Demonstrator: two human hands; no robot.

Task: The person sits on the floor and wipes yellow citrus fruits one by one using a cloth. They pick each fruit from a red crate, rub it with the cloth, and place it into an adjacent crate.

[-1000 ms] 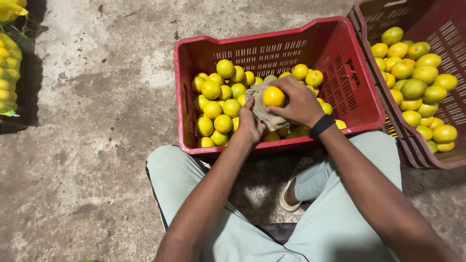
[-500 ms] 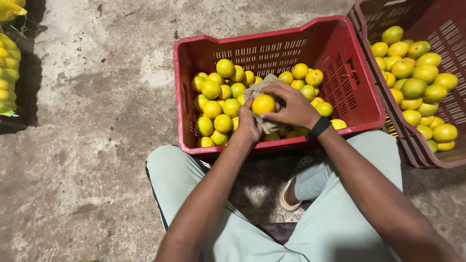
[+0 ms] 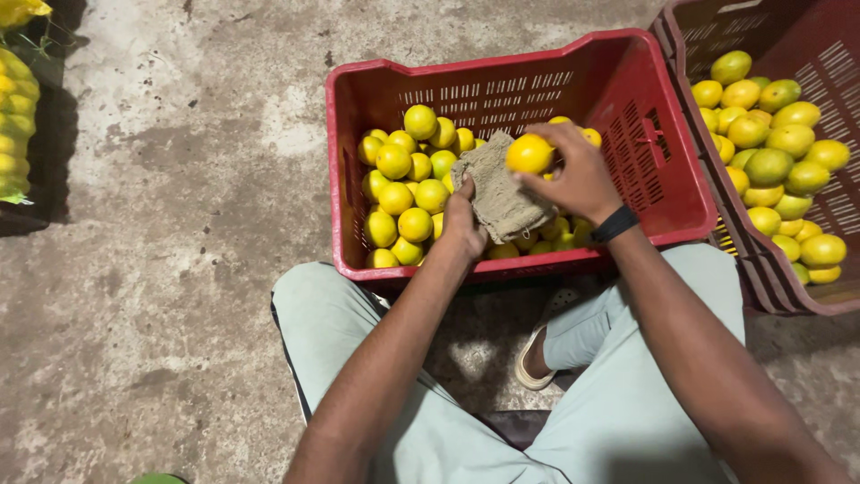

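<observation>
Stained grey concrete floor (image 3: pixel 179 269) underfoot

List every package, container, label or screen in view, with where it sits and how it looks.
Middle crate: red slotted plastic box before the person's knees, partly filled with yellow-green citrus fruit.
Right crate: same red slotted kind, at the right edge, holding larger yellow and green fruit.
Net sack: yellow mesh bag packed with fruit, at the left edge.
Wristband: black, on the right wrist; whether it has a screen cannot be told.
No labels or signs show.

fruit (image 3: pixel 414 188) in crate (image 3: pixel 502 85) | second crate (image 3: pixel 717 27) right
</observation>
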